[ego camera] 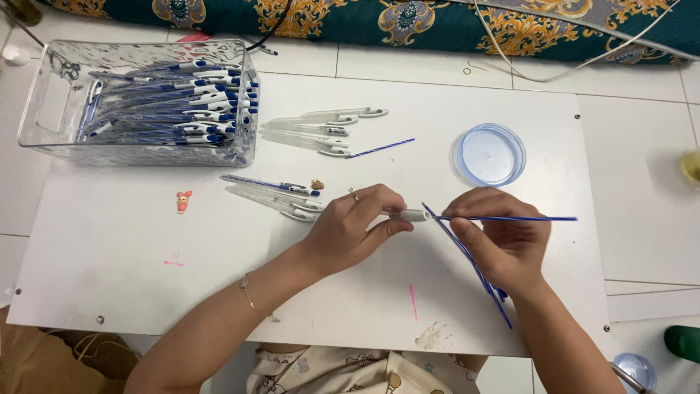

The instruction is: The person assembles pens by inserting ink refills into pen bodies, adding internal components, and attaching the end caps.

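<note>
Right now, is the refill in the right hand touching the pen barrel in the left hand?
Cannot tell. In the head view the blue refill held by the right hand reaches the pen barrel tip in the left hand; contact unclear.

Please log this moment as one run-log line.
left hand: holds white pen barrel | right hand: holds thin blue ink refills | clear plastic bin: assembled pens

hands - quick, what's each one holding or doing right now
Left hand: closed on a white pen barrel.
Right hand: closed, pinching one blue refill, with more blue refills held in the palm.
</note>
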